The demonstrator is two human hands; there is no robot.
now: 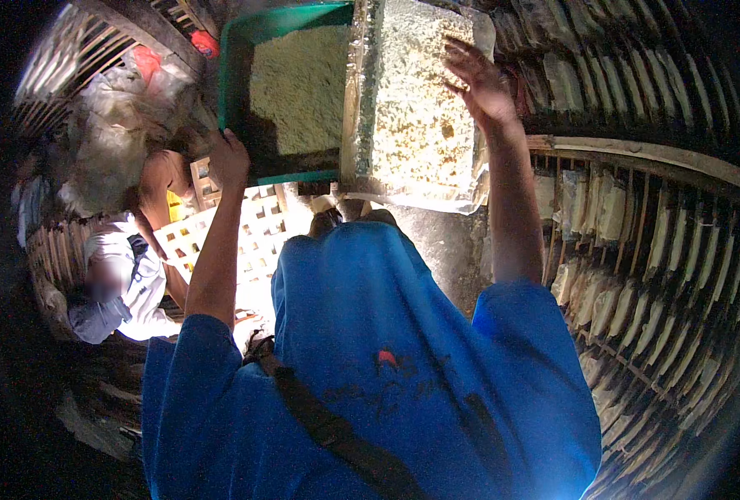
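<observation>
Two shallow containers lie side by side in front of me. The left one is a green plastic tub [235, 62] with pale, crumbly grains inside, half in shadow. To its right is a tray lined with clear plastic sheet [357, 125], bearing a brightly lit layer of pale yellowish grains [424, 108]. My left hand [230, 158] is closed at the tub's near left edge, its fingertips partly hidden there. Over the right side of the lined tray, my right hand [482, 83] has its fingers spread, with nothing in them; whether they touch the grains I cannot tell.
Slatted racks [637, 217] with rows of pale flat packs line the right side. At the left are a pale lattice crate [257, 221], crumpled clear plastic bags [107, 133] and another person [141, 287] close to my left arm. A wooden beam [637, 150] runs along the right.
</observation>
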